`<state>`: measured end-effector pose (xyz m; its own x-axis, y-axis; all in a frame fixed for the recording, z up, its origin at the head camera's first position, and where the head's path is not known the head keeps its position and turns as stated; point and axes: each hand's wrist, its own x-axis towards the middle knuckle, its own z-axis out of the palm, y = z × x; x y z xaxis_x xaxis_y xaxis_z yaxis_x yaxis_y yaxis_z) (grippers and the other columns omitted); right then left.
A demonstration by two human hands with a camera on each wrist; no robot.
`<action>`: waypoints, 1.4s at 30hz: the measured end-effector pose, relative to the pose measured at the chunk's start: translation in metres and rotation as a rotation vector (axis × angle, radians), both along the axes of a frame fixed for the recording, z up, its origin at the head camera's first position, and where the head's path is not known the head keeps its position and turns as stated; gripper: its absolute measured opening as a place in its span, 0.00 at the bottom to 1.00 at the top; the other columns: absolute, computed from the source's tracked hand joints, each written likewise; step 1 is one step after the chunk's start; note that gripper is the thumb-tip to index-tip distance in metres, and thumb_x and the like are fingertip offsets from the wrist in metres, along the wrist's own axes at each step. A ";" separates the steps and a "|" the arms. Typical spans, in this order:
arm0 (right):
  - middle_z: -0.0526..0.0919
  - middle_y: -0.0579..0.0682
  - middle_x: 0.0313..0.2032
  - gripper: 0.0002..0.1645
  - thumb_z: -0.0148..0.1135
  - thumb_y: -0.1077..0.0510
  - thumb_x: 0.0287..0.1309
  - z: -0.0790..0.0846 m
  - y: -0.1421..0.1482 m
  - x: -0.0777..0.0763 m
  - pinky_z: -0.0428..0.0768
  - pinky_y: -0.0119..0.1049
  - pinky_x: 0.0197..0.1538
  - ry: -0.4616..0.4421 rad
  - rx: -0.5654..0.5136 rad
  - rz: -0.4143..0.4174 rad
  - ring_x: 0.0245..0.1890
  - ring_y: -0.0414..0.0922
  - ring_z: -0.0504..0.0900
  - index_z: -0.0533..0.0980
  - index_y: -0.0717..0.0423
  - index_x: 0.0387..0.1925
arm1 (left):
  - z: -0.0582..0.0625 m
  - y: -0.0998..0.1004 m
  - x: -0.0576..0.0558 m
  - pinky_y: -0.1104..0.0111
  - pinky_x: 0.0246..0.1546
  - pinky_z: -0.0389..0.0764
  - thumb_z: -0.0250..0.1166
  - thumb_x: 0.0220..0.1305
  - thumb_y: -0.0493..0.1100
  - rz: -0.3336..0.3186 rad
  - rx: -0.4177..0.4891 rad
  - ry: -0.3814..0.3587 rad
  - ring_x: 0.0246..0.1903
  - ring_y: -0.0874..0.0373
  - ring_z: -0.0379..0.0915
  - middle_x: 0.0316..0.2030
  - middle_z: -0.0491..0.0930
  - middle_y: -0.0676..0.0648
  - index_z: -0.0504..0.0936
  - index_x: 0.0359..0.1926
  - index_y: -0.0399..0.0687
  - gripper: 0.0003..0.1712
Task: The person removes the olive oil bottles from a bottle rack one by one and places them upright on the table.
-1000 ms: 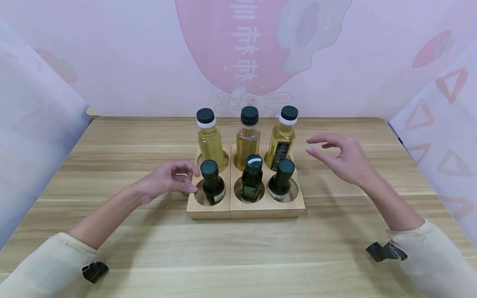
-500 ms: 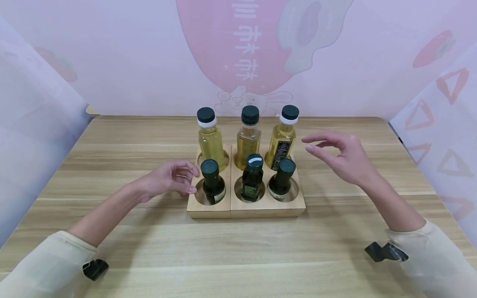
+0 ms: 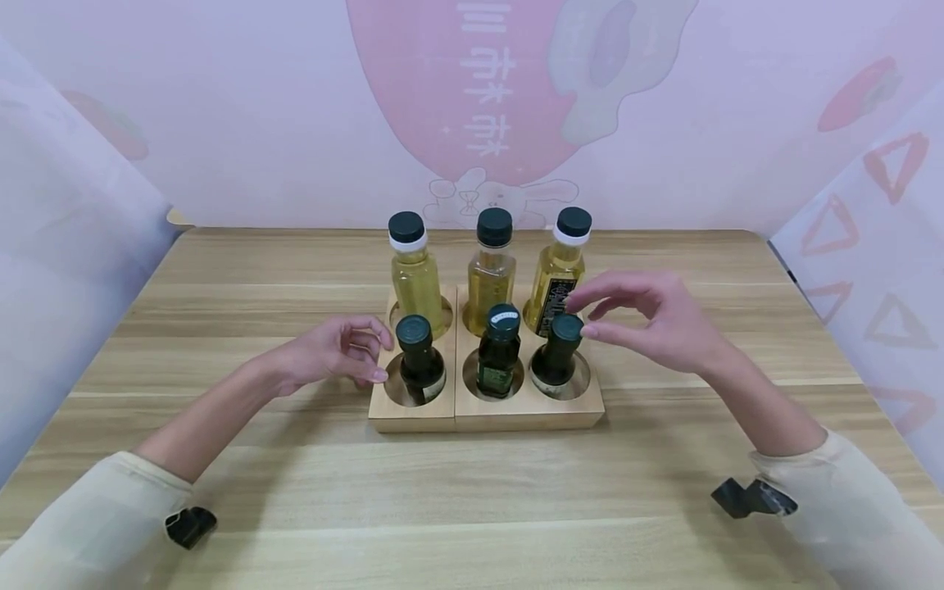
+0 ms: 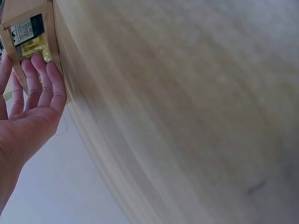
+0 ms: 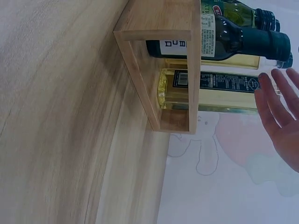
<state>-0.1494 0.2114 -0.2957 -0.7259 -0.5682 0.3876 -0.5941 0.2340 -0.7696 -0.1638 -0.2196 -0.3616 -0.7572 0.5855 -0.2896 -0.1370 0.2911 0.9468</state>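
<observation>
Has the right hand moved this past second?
Yes: the right hand has moved leftward relative to the wooden rack, bringing its fingertips close to the cap of the near-right dark bottle.

With twelve o'clock at the backdrop [image 3: 258, 123], smooth matt sheeting, the table [image 3: 472, 508] shows wood grain with a soft sheen. The rack [image 3: 524, 421] at the dial's centre is pale wood, smooth and matt. Along its eleven-to-one edge the clear bottles [image 3: 415, 287] gleam, glass or plastic, I can't say which; from seven to five the dark bottles [image 3: 498, 359] shine like glass. Their caps [image 3: 495, 228] look matt plastic. The cream sleeves [image 3: 96, 524], at eight and four, are matt cloth.
</observation>
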 end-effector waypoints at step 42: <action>0.91 0.46 0.43 0.25 0.81 0.76 0.41 -0.009 -0.012 -0.006 0.86 0.33 0.47 -0.019 -0.010 0.063 0.36 0.40 0.87 0.86 0.67 0.46 | 0.004 0.000 -0.008 0.67 0.32 0.83 0.75 0.57 0.28 -0.065 -0.039 0.021 0.28 0.59 0.77 0.30 0.77 0.48 0.73 0.46 0.33 0.22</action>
<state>-0.1551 0.1993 -0.3045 -0.6961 -0.6092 0.3800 -0.5925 0.1884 -0.7833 -0.1717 -0.2195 -0.3571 -0.7241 0.6221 -0.2977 -0.0969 0.3356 0.9370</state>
